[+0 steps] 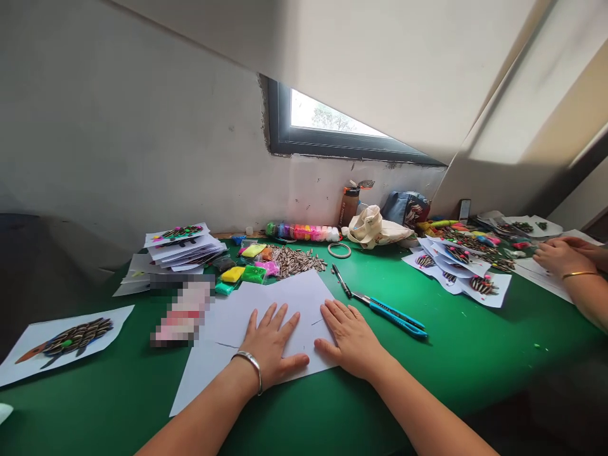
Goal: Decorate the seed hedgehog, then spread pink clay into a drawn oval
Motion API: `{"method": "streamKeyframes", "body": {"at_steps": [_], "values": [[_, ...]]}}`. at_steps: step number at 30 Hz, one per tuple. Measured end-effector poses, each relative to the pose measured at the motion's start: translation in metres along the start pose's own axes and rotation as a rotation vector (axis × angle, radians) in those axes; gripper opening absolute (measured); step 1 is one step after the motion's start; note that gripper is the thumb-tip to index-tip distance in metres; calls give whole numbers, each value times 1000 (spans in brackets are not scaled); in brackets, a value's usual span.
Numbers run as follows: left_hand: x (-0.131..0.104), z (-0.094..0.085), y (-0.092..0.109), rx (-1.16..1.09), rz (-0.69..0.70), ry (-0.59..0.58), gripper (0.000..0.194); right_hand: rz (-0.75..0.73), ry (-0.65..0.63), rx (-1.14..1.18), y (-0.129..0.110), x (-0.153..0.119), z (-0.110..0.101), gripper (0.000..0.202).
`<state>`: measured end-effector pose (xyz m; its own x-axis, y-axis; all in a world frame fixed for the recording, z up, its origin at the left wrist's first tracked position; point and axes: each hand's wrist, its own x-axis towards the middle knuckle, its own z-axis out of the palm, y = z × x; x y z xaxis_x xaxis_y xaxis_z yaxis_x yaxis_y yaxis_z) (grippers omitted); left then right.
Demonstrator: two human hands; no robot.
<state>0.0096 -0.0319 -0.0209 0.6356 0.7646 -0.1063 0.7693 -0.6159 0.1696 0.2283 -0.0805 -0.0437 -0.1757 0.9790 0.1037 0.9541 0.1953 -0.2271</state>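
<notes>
A white sheet of paper with a few thin dark lines lies on the green table in front of me. My left hand rests flat on its middle, fingers spread, a silver bangle at the wrist. My right hand lies flat at the sheet's right edge, thumb pointing left. Neither hand holds anything. Just beyond the right hand are a black pen and a blue utility knife. Sunflower seeds and bagged coloured clay sit behind the paper.
Seed-decorated sheets form a stack at back left; one seed picture lies far left. A tape ring, bottle and cloth bag stand near the wall. More seed pictures and another person's hands are at right.
</notes>
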Motion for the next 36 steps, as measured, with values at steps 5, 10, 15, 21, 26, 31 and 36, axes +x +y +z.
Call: {"method": "streamKeyframes", "body": {"at_steps": [5, 10, 15, 21, 26, 31, 36], "values": [[1, 3, 3, 2, -47, 28, 78, -96, 159, 9, -15, -14, -8, 37], [-7, 5, 8, -14, 2, 40, 83, -279, 162, 186, -27, -30, -18, 23], [-10, 3, 13, -21, 33, -2, 87, -256, 265, 305, -16, -19, -13, 26], [-9, 3, 12, -23, 48, 37, 78, -84, 232, 230, -4, 48, -11, 39], [-9, 7, 11, 5, 67, 68, 74, -81, 156, 235, -11, 98, 2, 31], [-11, 6, 12, -22, 146, 47, 80, -191, 60, 279, -23, 119, 12, 30], [-14, 2, 14, -46, 170, 18, 77, -213, 31, 310, -32, 148, 10, 33]]}}
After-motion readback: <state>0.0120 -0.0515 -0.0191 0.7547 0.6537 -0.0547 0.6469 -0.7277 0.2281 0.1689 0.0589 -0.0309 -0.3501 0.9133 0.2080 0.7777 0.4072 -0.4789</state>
